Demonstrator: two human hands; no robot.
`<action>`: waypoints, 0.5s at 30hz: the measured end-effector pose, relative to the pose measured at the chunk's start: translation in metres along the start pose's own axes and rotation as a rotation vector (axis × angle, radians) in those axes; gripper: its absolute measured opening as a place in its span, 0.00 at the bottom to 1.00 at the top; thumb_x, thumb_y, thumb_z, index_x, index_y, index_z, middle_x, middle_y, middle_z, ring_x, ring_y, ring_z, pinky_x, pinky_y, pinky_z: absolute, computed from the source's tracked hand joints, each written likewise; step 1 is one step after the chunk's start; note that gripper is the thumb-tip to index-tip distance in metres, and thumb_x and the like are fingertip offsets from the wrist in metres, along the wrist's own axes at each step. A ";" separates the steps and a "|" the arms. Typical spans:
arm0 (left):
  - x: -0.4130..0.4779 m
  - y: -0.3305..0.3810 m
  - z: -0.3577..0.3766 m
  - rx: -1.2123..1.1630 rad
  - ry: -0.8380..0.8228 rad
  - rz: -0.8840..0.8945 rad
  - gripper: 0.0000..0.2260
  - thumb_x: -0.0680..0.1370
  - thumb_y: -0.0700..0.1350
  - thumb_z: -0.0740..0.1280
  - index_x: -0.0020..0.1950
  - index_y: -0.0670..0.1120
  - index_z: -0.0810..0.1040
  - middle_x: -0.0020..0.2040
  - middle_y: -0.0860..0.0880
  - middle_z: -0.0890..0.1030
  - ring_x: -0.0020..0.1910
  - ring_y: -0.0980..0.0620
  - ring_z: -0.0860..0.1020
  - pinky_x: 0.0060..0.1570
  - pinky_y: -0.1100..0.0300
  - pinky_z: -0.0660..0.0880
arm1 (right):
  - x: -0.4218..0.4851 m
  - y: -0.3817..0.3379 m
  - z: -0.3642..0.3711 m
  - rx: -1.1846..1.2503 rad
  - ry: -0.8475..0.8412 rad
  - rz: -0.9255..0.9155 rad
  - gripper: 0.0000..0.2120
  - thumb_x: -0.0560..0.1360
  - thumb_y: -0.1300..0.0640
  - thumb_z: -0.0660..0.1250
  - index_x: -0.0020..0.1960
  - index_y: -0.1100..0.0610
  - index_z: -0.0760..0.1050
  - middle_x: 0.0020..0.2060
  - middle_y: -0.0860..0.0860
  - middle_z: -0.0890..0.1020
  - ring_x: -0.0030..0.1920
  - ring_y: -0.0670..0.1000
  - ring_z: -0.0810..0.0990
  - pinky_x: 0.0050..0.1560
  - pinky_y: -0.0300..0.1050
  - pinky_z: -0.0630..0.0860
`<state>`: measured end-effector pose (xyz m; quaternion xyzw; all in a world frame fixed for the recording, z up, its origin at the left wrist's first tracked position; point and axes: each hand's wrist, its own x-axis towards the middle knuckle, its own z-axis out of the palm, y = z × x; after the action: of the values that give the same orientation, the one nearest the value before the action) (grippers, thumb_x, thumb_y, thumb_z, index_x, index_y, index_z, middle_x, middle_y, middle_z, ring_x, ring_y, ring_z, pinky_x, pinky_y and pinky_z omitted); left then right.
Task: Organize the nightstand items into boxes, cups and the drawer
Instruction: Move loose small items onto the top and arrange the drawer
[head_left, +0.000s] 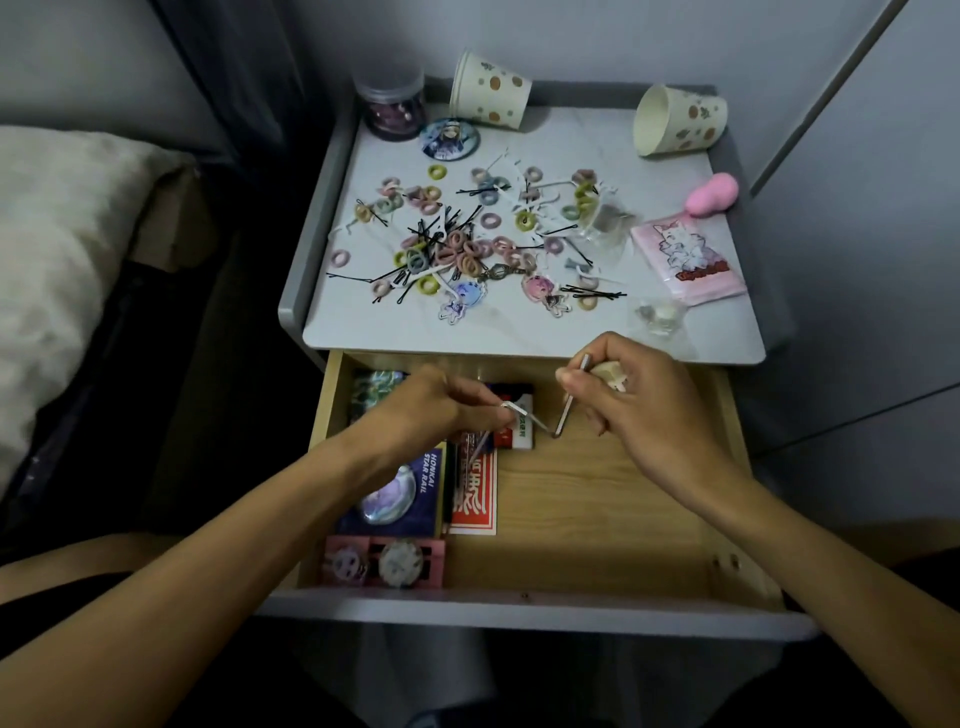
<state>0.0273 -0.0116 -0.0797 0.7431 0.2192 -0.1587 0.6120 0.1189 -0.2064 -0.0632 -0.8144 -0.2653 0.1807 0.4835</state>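
Both my hands hover over the open wooden drawer (597, 509). My left hand (441, 410) pinches a thin bent metal clip (524, 413), and a second thin metal piece hangs below its fingers. My right hand (628, 395) pinches another slim metal clip (571, 395) held nearly upright and also holds a small cream object (610, 375) against the palm. The tips of the two clips almost meet above the drawer floor. On the nightstand top (363, 322) lies a scatter of small hair ties (462, 249) and black bobby pins (431, 228).
Two paper cups (491, 88) (675, 119) lie tipped at the back, beside a clear jar (389, 104) and a round badge (448, 137). A pink pouch (685, 260), pink toy (711, 192) and acrylic charms (545, 293) sit on top. Boxes and cards (389, 493) fill the drawer's left side.
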 end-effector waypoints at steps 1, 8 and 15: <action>0.001 -0.002 -0.001 -0.037 -0.025 -0.023 0.05 0.77 0.43 0.71 0.47 0.44 0.86 0.44 0.49 0.86 0.43 0.56 0.82 0.43 0.64 0.75 | 0.002 0.001 -0.001 -0.007 0.004 0.002 0.06 0.77 0.51 0.69 0.44 0.52 0.78 0.26 0.47 0.78 0.26 0.42 0.75 0.33 0.35 0.70; 0.002 -0.002 0.007 -0.507 -0.130 -0.124 0.03 0.74 0.32 0.68 0.46 0.37 0.81 0.39 0.43 0.83 0.36 0.54 0.82 0.39 0.67 0.81 | 0.005 0.002 0.008 0.148 0.052 0.048 0.03 0.76 0.56 0.70 0.46 0.56 0.80 0.31 0.43 0.82 0.28 0.45 0.76 0.32 0.33 0.69; 0.001 -0.005 0.012 -0.813 -0.070 -0.208 0.11 0.70 0.34 0.70 0.51 0.39 0.81 0.43 0.40 0.84 0.37 0.52 0.84 0.33 0.67 0.80 | -0.008 0.007 0.013 0.455 0.058 0.198 0.03 0.75 0.60 0.71 0.47 0.60 0.80 0.28 0.48 0.78 0.28 0.45 0.74 0.27 0.36 0.68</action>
<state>0.0258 -0.0225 -0.0865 0.4091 0.3167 -0.1454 0.8433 0.1069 -0.2045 -0.0752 -0.7115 -0.1227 0.2586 0.6418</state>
